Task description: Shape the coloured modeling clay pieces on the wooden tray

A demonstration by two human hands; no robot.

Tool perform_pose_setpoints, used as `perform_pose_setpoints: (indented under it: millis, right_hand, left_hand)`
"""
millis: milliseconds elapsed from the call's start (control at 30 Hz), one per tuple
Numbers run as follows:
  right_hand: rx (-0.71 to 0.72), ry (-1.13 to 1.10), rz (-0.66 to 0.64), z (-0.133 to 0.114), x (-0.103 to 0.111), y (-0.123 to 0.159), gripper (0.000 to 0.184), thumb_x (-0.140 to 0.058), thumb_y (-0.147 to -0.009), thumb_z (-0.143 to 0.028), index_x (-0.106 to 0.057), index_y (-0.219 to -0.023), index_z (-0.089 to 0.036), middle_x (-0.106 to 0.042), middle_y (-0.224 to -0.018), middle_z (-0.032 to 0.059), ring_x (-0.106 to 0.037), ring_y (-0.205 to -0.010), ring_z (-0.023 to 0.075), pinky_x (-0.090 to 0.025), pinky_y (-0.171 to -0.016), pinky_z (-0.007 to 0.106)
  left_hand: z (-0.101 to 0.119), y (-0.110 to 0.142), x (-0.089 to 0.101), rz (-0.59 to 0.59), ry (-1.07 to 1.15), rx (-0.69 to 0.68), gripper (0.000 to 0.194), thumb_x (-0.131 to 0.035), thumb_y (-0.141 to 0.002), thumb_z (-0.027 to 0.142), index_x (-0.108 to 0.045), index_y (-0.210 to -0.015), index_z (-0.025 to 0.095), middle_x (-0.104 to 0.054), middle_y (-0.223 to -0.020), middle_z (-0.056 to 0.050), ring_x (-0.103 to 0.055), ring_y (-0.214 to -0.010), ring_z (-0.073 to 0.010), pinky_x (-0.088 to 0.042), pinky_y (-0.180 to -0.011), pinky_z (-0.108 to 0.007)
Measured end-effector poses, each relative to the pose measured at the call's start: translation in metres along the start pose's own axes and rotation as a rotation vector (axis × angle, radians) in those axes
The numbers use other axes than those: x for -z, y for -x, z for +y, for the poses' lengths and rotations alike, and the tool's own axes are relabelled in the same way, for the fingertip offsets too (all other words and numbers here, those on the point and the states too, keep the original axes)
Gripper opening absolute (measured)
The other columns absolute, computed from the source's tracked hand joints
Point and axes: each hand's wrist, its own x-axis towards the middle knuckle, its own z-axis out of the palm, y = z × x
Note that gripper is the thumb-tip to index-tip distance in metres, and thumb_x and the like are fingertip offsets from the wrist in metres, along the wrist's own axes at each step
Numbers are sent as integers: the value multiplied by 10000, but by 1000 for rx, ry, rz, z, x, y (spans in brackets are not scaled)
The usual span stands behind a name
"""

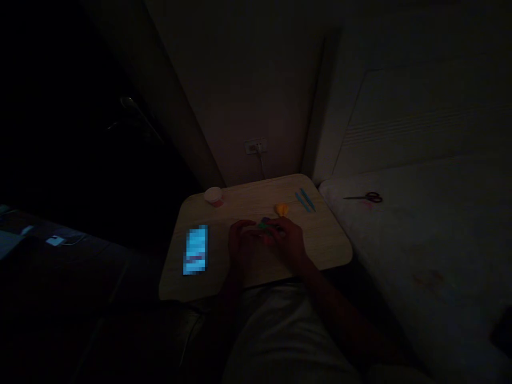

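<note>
1. Biggest thing here is the white-covered bed [416, 218] (looks like one, anyway), past the table's right edge.
2. Next, the wood-grain table [330, 240]. Super dim, so I'd get more light on it before any fine finger work.
3. Right hand [288, 237] comes in over the near edge, fingers bent in with a small green piece [263, 224] pinched at the tips. Left hand [241, 240] is half curled, facing it; too dark to tell if it's gripping anything.
4. Lit phone [196, 249] lies along the left edge, nearer the front corner.
5. Scissors [366, 198] are on the bed, off the far right corner.
6. Cup [214, 196] stands by the far left corner.
7. Two blue sticks [308, 200] lie side by side near the far right corner.
8. Orange lump [281, 209] sits just beyond the right fingertips.
9. Green piece is around mid-table, between the hands. I'd pinch lightly and brace it with the left fingertips.
</note>
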Motion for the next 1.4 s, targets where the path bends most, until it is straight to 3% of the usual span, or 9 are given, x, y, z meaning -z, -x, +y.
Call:
perform_pose_setpoints:
  millis: [100, 267, 567, 733, 800, 1033, 1267, 1400]
  right_hand:
    - [79, 31, -96, -1, 1, -2, 197, -602, -916, -176, -773, -1002, -225, -770, -1002, 76, -701, -956, 225, -537, -883, 355]
    - [142, 64, -202, -4, 4, -7, 209, -592, -915, -152, -780, -984, -211, -756, -993, 87, -690, -963, 227, -527, -884, 352]
    - [89, 99, -343, -6, 9, -12, 178, -636, -882, -121, -790, -922, -201, -725, -904, 72, -685, -864, 207, -522, -804, 314]
    - [51, 24, -156, -1, 12, -12, 168, -628, -890, -167, -773, -960, -213, -748, -949, 72, -693, -885, 209, -535, -818, 329]
    - [20, 9, -96, 1, 11, -11, 168, -619, -891, -182, -757, -981, -215, -757, -986, 77, -699, -917, 217, -541, -831, 339]
    - [-127, -110, 18, -1, -1, -4, 79, -638, -862, -251, -604, -923, -215, -717, -880, 42, -695, -799, 191, -567, -742, 309]
    - [-230, -212, 58, -4, -5, 0, 198, -707, -799, -292, -542, -888, -228, -686, -812, 1, -661, -707, 162, -547, -622, 260]
    - [-356, -388, 29, 3, -8, 0, 292, -745, -730, -297, -541, -930, -234, -670, -765, -27, -646, -642, 149, -540, -548, 240]
  left_hand:
    - [0, 1, 2, -1, -21, -26, 443, -740, -865, 431, -575, -1211, 209, -642, -1244, -116, -710, -771, -159, -592, -706, -292]
    - [2, 1, 3, -24, -92, -61, 433, -731, -864, 393, -592, -1231, 210, -629, -1261, -105, -693, -842, -160, -573, -753, -281]
    - [-3, -1, 7, -83, -154, -19, 491, -749, -819, 407, -597, -1237, 200, -641, -1251, -112, -685, -866, -175, -559, -742, -279]
    - [-2, 0, 2, -134, -58, 30, 463, -769, -820, 366, -579, -1212, 210, -700, -1160, -91, -723, -795, -177, -576, -733, -301]
    - [-3, 1, 0, -156, -12, 58, 477, -760, -835, 354, -564, -1248, 216, -704, -1209, -108, -737, -801, -187, -587, -757, -325]
    - [-10, 0, 5, -107, -48, 140, 572, -818, -781, 369, -586, -1281, 215, -674, -1339, -148, -703, -1135, -273, -583, -911, -363]
    - [-2, 1, 2, -136, -90, 167, 569, -817, -779, 358, -554, -1261, 211, -735, -1206, -138, -748, -999, -246, -610, -810, -325]
    - [-2, 2, -2, -96, -192, 99, 545, -806, -778, 315, -596, -1269, 210, -733, -1171, -116, -733, -1001, -227, -609, -833, -322]
